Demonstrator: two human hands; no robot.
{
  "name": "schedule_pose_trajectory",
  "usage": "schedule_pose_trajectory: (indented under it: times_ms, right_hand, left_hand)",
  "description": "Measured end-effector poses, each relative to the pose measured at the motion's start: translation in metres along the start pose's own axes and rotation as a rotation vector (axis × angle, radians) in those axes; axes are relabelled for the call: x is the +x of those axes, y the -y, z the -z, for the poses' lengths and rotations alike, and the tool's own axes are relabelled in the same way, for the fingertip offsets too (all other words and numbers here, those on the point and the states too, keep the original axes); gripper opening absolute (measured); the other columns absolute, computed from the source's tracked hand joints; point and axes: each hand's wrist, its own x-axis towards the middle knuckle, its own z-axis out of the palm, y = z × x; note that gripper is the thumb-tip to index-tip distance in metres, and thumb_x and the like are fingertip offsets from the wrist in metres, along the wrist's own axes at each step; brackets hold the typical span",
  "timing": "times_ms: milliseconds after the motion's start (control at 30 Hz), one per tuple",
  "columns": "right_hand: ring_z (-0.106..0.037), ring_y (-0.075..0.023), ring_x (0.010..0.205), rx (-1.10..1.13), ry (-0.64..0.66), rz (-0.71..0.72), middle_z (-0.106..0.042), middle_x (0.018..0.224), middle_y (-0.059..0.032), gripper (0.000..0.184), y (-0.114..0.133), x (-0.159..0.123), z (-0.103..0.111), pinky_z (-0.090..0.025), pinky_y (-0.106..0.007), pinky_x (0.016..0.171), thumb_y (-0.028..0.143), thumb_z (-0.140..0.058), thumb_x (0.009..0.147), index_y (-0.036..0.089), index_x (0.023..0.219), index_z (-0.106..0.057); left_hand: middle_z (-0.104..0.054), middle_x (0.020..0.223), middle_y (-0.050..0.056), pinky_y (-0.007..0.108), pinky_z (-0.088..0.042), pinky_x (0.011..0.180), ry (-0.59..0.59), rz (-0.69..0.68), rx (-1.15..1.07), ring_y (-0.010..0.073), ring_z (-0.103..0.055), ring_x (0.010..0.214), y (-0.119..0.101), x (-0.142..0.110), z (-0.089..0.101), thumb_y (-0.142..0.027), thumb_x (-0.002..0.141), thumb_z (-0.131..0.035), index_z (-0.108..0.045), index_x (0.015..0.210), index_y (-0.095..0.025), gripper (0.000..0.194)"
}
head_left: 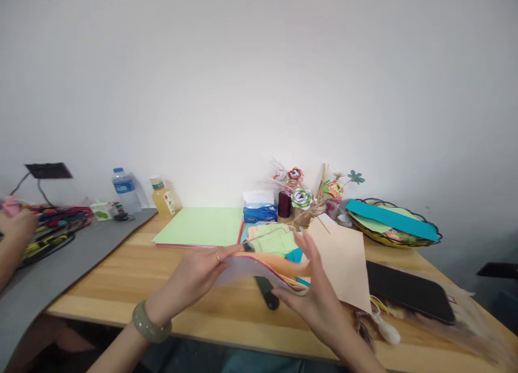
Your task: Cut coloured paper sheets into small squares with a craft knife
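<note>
A bent stack of coloured paper sheets [259, 268], white underneath with orange and yellow edges, is held up over the table between both hands. My left hand [198, 273], with a ring and a bangle on the wrist, pinches its left end. My right hand [313, 292] curves around the right end, thumb against the lower edge and fingers raised at the upper side. Motion blurs part of the sheets. Under the stack lies a dark green handle [267, 293], its other end hidden. A beige paper sheet [340, 259] lies beside my right hand, near light green paper pieces [273, 238].
Green sheets [202, 226], a tissue pack [260, 213] and paper flowers [301, 198] stand toward the wall. A wire basket [394, 224] and a black phone-like slab [410, 292] are at right. At left are bottles [164, 199] and another person's hand [18, 224] over a grey mat [101, 243].
</note>
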Motion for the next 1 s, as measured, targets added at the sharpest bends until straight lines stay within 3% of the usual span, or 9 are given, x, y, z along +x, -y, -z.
schedule_pose_trajectory:
  times_ms: [133, 233, 333, 433, 567, 700, 767, 867, 1000]
  right_hand:
    - [-0.055, -0.0256, 0.108, 0.092, 0.122, -0.152, -0.063, 0.115, -0.0051, 0.043, -0.001, 0.006, -0.033, -0.042, -0.039, 0.092, 0.036, -0.058, 0.074, 0.026, 0.116, -0.057]
    - [-0.062, -0.0253, 0.092, 0.117, 0.134, -0.167, -0.07, 0.094, -0.0044, 0.025, -0.004, 0.008, -0.039, -0.047, -0.035, 0.082, 0.041, -0.059, 0.073, 0.024, 0.09, -0.068]
    - [-0.064, -0.0246, 0.084, 0.115, 0.148, -0.192, -0.07, 0.089, -0.0051, 0.027, -0.008, 0.005, -0.037, -0.05, -0.034, 0.074, 0.044, -0.064, 0.068, 0.023, 0.084, -0.069]
    - [-0.064, -0.025, 0.089, 0.147, 0.116, -0.245, -0.07, 0.094, -0.0062, 0.039, -0.016, -0.003, -0.037, -0.051, -0.034, 0.073, 0.044, -0.067, 0.065, 0.023, 0.098, -0.066]
    - [-0.062, -0.0251, 0.099, 0.323, 0.094, -0.325, -0.069, 0.102, -0.0064, 0.052, -0.028, -0.013, -0.047, -0.05, -0.039, 0.083, 0.039, -0.07, 0.063, 0.026, 0.112, -0.058]
    - [-0.061, -0.0261, 0.1, 0.351, 0.045, -0.377, -0.067, 0.105, -0.006, 0.05, -0.029, -0.012, -0.057, -0.049, -0.038, 0.082, 0.037, -0.07, 0.06, 0.026, 0.108, -0.06]
    - [-0.063, -0.0264, 0.09, 0.323, 0.015, -0.411, -0.067, 0.103, -0.0066, 0.045, -0.029, -0.008, -0.058, -0.052, -0.036, 0.072, 0.039, -0.07, 0.059, 0.023, 0.101, -0.063]
    - [-0.064, -0.0246, 0.072, 0.305, 0.007, -0.453, -0.068, 0.097, -0.0081, 0.04, -0.03, -0.005, -0.054, -0.051, -0.034, 0.056, 0.043, -0.07, 0.058, 0.019, 0.09, -0.065]
    - [-0.063, -0.0251, 0.071, 0.299, 0.019, -0.492, -0.07, 0.083, -0.0062, 0.038, -0.033, -0.009, -0.043, -0.051, -0.035, 0.06, 0.044, -0.073, 0.055, 0.019, 0.084, -0.067]
  left_hand:
    - [-0.072, 0.093, 0.002, 0.027, -0.046, 0.077, -0.01, -0.026, 0.039, 0.0222, -0.066, 0.083, 0.015, -0.014, 0.004, -0.017, 0.075, -0.062, -0.069, 0.101, -0.031, 0.03]
    - [-0.072, 0.087, 0.003, 0.031, -0.044, 0.082, -0.002, -0.001, 0.135, 0.0219, -0.064, 0.08, 0.033, -0.022, 0.007, -0.014, 0.076, -0.059, -0.071, 0.094, -0.03, 0.027]
    - [-0.071, 0.091, 0.002, 0.042, -0.031, 0.1, -0.045, 0.102, 0.123, 0.024, -0.06, 0.089, 0.051, -0.032, 0.01, -0.012, 0.069, -0.064, -0.071, 0.092, -0.03, 0.03]
    - [-0.067, 0.103, 0.003, 0.045, -0.028, 0.102, -0.21, 0.274, -0.005, 0.0268, -0.054, 0.103, 0.064, -0.041, 0.01, -0.013, 0.06, -0.071, -0.068, 0.096, -0.028, 0.039]
    - [-0.055, 0.121, 0.009, 0.035, -0.042, 0.089, -0.423, 0.483, -0.366, 0.0263, -0.05, 0.112, 0.072, -0.046, -0.001, -0.015, 0.054, -0.075, -0.058, 0.114, -0.023, 0.062]
    - [-0.049, 0.124, 0.008, 0.024, -0.046, 0.069, -0.589, 0.541, -0.783, 0.0222, -0.055, 0.104, 0.075, -0.041, -0.016, -0.01, 0.052, -0.071, -0.046, 0.124, -0.025, 0.077]
    - [-0.054, 0.118, 0.007, 0.022, -0.046, 0.069, -0.587, 0.503, -0.928, 0.0208, -0.055, 0.103, 0.077, -0.037, -0.021, -0.006, 0.051, -0.065, -0.047, 0.123, -0.024, 0.076]
    - [-0.058, 0.115, 0.007, 0.024, -0.045, 0.079, -0.482, 0.49, -1.023, 0.0195, -0.054, 0.106, 0.08, -0.033, -0.023, -0.001, 0.049, -0.06, -0.047, 0.123, -0.023, 0.079]
    - [-0.058, 0.115, 0.005, 0.022, -0.046, 0.075, -0.359, 0.638, -1.015, 0.0166, -0.059, 0.096, 0.078, -0.03, -0.023, -0.001, 0.049, -0.056, -0.048, 0.124, -0.023, 0.079]
